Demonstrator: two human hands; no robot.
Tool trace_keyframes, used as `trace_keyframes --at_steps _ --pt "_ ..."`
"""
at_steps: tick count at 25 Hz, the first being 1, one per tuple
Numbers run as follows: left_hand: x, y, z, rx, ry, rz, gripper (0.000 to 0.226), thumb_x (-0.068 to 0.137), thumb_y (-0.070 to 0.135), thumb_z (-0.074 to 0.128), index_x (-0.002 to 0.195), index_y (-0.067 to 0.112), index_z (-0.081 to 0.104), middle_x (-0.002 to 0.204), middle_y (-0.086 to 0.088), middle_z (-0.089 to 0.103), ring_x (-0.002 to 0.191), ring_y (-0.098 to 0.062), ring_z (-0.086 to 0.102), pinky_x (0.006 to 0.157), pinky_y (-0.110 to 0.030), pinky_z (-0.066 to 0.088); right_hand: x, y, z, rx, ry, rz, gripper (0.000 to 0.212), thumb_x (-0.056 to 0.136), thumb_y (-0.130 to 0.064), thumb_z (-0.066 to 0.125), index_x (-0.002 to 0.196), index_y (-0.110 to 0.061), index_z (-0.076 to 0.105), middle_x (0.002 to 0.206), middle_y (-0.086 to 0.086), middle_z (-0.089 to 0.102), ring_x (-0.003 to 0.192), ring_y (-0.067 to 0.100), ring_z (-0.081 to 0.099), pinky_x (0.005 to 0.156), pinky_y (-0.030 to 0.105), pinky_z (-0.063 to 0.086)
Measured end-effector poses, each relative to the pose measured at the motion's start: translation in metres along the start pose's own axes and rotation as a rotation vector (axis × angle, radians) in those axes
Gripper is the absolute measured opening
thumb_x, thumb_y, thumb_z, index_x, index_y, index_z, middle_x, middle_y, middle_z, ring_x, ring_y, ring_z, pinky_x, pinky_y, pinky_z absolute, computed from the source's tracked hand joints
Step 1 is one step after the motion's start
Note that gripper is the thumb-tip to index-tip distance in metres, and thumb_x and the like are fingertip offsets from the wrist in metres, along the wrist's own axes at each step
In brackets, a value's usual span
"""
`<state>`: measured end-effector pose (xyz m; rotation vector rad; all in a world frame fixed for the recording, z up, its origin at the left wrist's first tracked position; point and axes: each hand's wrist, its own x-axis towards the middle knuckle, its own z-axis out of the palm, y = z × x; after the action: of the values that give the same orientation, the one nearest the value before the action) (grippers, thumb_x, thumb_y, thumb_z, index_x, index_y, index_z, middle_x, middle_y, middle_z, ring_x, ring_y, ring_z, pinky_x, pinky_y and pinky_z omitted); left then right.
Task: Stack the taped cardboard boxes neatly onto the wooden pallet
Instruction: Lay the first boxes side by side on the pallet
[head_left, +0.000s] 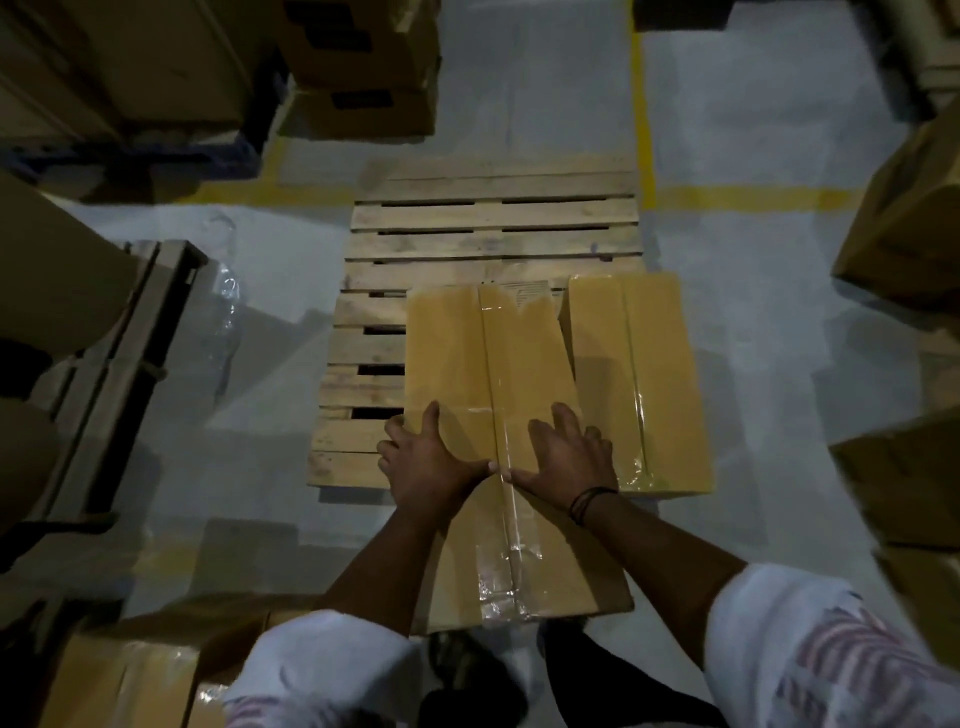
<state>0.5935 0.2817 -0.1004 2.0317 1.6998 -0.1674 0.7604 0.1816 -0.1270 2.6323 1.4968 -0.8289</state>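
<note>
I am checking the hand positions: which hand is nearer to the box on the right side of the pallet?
Right. The right hand lies on the middle box, close to the right box; the left hand lies at the middle box's left edge.

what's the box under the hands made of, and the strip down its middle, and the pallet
Box: likely corrugated cardboard, with a matte brown face and flaps meeting at a seam.
Strip: clear plastic tape, glossy and wrinkled, catching light.
Pallet: bare wood, apparently unfinished, in pale slats with grain and gaps.
</note>
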Motion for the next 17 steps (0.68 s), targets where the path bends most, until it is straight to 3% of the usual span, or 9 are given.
trace_keyframes --at_steps 7,17 --pt "0.092 0.028 0.02 0.027 -0.015 0.062 0.129 0.055 0.076 0.083 0.158 0.034 0.019 0.154 -0.021 0.024 0.136 -0.044 0.033 0.109 -0.054 0.037 0.074 0.016 0.008 0.093 -0.001 0.076 0.079 0.072 -0.08 0.06 0.134 -0.035 0.043 0.162 0.002 0.014 0.132 0.04 0.036 0.107 0.048 0.034" --pt "0.226 0.023 0.131 -0.089 -0.158 0.093 0.137 0.055 0.072 0.087 0.16 0.039 0.007 0.16 -0.015 0.014 0.142 -0.043 0.026 0.11 -0.056 0.039 0.213 0.059 0.082 -0.019 0.028 0.121 0.082 0.074 -0.076 0.063 0.14 -0.035 0.037 0.161 0.004 0.014 0.13 0.042 0.036 0.105 0.053 0.034"
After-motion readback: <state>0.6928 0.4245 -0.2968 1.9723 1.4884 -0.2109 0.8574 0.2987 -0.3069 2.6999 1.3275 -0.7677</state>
